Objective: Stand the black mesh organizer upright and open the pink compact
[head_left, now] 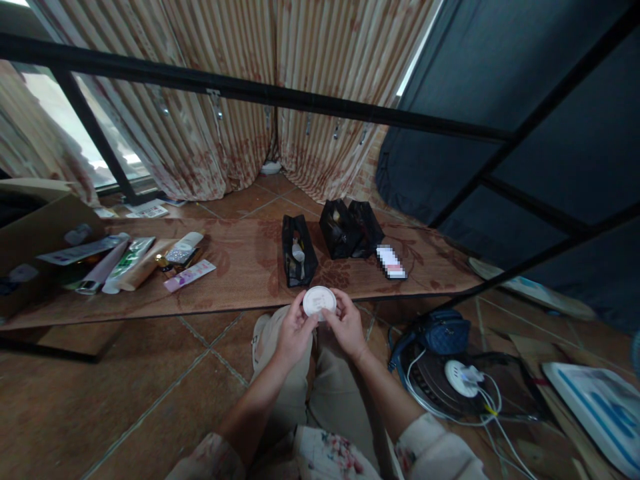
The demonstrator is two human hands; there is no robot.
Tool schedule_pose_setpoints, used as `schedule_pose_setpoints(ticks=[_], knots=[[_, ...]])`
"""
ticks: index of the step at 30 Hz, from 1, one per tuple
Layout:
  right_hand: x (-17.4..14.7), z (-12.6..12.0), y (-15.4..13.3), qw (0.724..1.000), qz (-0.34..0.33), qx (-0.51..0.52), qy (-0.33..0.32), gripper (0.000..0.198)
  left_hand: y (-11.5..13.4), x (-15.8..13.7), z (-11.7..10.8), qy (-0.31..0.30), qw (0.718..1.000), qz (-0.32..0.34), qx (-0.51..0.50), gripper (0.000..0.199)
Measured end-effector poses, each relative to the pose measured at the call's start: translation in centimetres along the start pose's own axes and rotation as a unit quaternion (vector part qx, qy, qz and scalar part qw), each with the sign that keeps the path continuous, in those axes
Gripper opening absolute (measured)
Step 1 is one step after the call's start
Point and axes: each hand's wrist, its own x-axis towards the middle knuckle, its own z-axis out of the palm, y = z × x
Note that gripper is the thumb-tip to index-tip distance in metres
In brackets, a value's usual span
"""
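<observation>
A round white jar (319,300) with faint print on its flat face is held between both hands, just off the table's near edge and above my lap. My left hand (296,327) grips its left side, with the thumb at the lower rim. On the right side, my right hand (347,327) has its thumb pressed on the face and its fingers curled behind. Straight ahead on the table stands a black mesh pouch (299,252), open at the top, with small items inside. Two more black pouches (343,230) stand close together to its right.
The narrow table (240,267) also bears a phone (391,262), several cosmetic tubes (133,263), a pink and white packet (190,275) and a cardboard box (40,233) at far left. A dark metal bar (280,97) crosses beyond. Lower right are a blue bag (445,331) and a power strip (463,378) with cables.
</observation>
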Motion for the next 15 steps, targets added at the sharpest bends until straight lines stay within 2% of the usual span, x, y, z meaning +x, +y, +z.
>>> schedule_pose_setpoints(ticks=[15], knots=[[-0.06,-0.18,0.17,1.000,0.001,-0.006,-0.005,0.049,-0.08,0.09,0.08,0.003,1.000,0.007,-0.001,0.062]])
